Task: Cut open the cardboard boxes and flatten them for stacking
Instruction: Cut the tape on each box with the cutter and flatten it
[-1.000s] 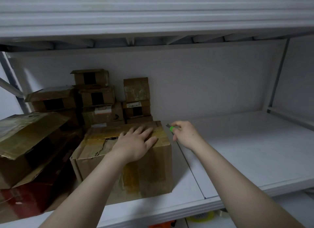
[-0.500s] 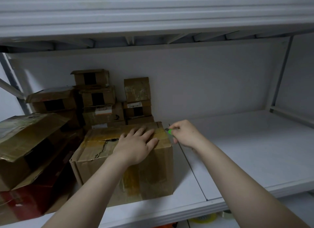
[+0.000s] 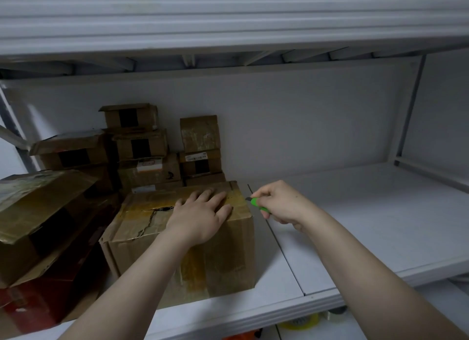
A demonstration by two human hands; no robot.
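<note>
– Brown cardboard box with yellowish tape over its lid, sitting near the front lip of the white metal shelf, more boxes behind it and to its left. My left hand lies flat on the lid, fingers straight and spread, just pressing down. My right hand has its fingers curled round a green-handled utility knife, blade tip just beside the box's top right edge, where the tape folds over. Can't tell if it's touching. How do I not botch this cut?

– Looks like you're at the very start of the slit, with nothing flattened so far. I'd enter where the tape wraps that right edge and run shallow along the seam (the lid has a jagged crack near the middle, so it'll probably give with little force). Big thing: your left fingertips sit right in the blade's line. Slide that hand back toward the near corner before you pull. Keep the blade low and barely extended. Press down, not forward, since the box is close to the lip. The stack of small cardboard boxes at the back wall and the big crumpled cardboard box on the left crowd that side, so I'd flatten it on the shelf's right half.
</note>
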